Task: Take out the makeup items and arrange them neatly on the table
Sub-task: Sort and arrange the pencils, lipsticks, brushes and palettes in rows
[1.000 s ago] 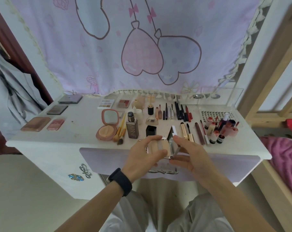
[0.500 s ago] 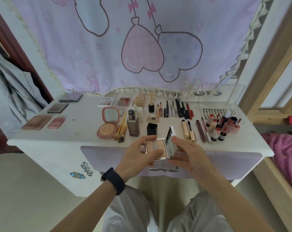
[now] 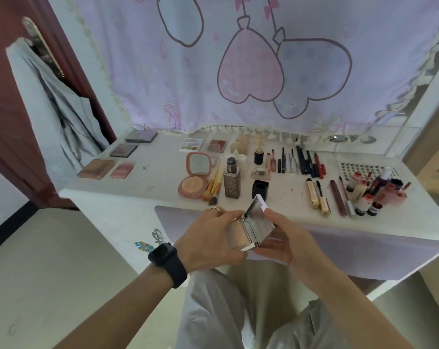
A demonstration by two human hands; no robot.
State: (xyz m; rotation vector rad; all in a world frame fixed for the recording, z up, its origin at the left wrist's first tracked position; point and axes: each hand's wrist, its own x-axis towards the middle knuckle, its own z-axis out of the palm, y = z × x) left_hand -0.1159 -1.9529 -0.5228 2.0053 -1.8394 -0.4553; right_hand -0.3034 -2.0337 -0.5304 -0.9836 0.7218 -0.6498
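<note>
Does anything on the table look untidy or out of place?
Yes. The small bottles at the right end of the table are bunched together at mixed angles, while the pencils further back lie in a straight row.

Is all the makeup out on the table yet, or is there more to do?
Mostly done: palettes, pencils and lipsticks lie in rows on the table. In hand: the left hand and right hand hold an open compact in front of the table's edge. Left: setting it down. Whether more items wait elsewhere is not visible.
</note>
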